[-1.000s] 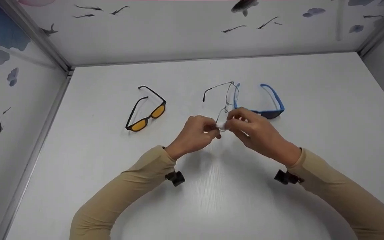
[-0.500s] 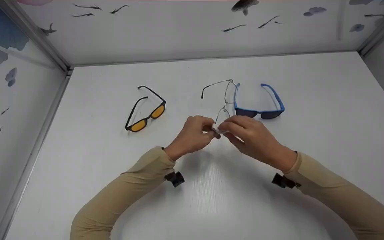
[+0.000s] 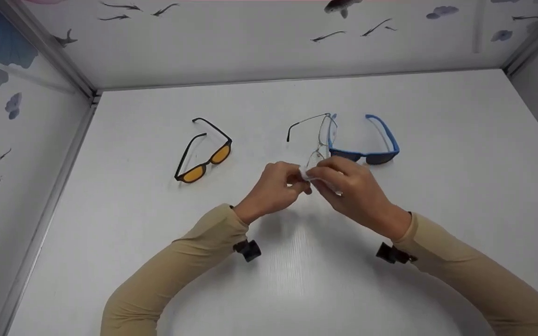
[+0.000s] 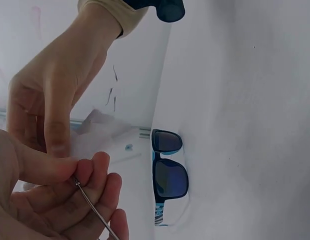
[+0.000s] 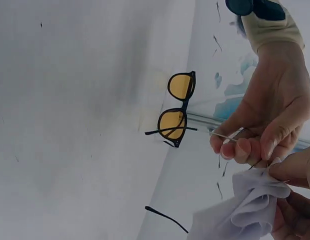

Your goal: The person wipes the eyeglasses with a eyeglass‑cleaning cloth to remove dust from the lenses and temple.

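A pair of thin wire-rimmed glasses point(image 3: 313, 118) with dark temple tips is up between both hands. My left hand point(image 3: 277, 187) pinches its near end by the hinge; in the left wrist view a thin metal temple point(image 4: 93, 206) runs out from the thumb and fingers. My right hand point(image 3: 357, 192) pinches a white cloth point(image 3: 303, 173) against the nearer lens, close to the left fingertips. Folds of this cloth point(image 5: 252, 202) hang down in the right wrist view and hide part of the frame. The far lens and far temple stay uncovered.
Black-framed glasses with orange lenses point(image 3: 195, 174) lie unfolded on the white table point(image 3: 133, 210), left of the hands. Blue-framed sunglasses point(image 3: 379, 158) lie unfolded just behind the right hand, partly overlapped in view by the wire glasses. Printed panels point(image 3: 250, 42) enclose the table's back and left.
My right hand has shifted left with the cloth, which now sits beside the left fingertips. The wire glasses have wobbled slightly. My left hand keeps its grip nearly in place.
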A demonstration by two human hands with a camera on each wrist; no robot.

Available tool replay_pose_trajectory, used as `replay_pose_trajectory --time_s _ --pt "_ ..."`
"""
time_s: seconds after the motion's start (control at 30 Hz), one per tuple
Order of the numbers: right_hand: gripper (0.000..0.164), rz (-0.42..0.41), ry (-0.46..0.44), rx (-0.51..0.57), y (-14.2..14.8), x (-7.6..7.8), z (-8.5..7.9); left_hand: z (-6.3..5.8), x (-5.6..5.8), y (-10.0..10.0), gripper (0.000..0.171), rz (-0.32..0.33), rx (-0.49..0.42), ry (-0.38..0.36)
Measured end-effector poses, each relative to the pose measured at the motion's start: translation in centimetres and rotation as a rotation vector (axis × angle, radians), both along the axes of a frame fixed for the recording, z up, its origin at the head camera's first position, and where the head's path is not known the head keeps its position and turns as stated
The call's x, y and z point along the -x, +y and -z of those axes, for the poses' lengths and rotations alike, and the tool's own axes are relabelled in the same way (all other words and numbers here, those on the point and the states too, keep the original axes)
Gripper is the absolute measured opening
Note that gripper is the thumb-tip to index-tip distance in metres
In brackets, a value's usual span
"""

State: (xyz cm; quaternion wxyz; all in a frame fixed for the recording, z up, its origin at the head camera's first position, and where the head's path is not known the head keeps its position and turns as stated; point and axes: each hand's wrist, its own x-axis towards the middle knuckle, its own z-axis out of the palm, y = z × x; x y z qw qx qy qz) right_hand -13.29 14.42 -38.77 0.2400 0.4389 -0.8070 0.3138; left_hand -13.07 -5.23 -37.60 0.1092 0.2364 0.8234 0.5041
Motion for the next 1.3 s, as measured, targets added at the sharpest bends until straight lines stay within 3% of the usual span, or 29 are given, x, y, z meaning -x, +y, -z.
replay_pose_trajectory --time_s 0.1,0.27,0.33,0.57,0.63,0.8,1.07,1.2,1.3 --pt "0.024 0.002 -0.004 0.007 0.5 -0.3 0.2 0.0 -0.1 -0.2 0.015 -0.009 -0.026 -0.009" --pt "0.019 0.161 0.050 0.009 0.8 0.3 -0.1 0.0 -0.4 0.0 0.014 0.020 0.003 0.005" --pt "0.019 0.183 0.060 0.026 0.6 0.5 -0.2 0.2 -0.5 0.2 0.014 0.037 0.025 0.029" --pt "0.029 0.017 0.041 0.017 0.2 -0.5 0.6 0.4 -0.6 -0.1 0.014 -0.007 -0.009 0.094" --pt "0.029 0.006 0.040 0.008 0.5 -0.5 0.8 0.3 -0.5 -0.3 0.013 -0.020 -0.020 0.098" --pt "0.028 0.130 0.054 0.043 2.0 0.3 0.7 0.2 -0.6 -0.5 0.013 -0.018 -0.029 0.079" --pt "0.020 0.341 0.003 0.168 4.1 2.8 -0.5 0.7 -0.9 -0.3 0.015 0.015 -0.038 0.064" --pt "0.018 0.335 -0.032 0.166 4.4 3.8 -0.6 0.9 -1.1 0.0 0.016 0.035 -0.061 0.067" --pt "0.018 0.283 -0.038 0.119 4.0 3.6 -0.5 1.0 -1.1 0.1 0.017 0.044 -0.067 0.077"
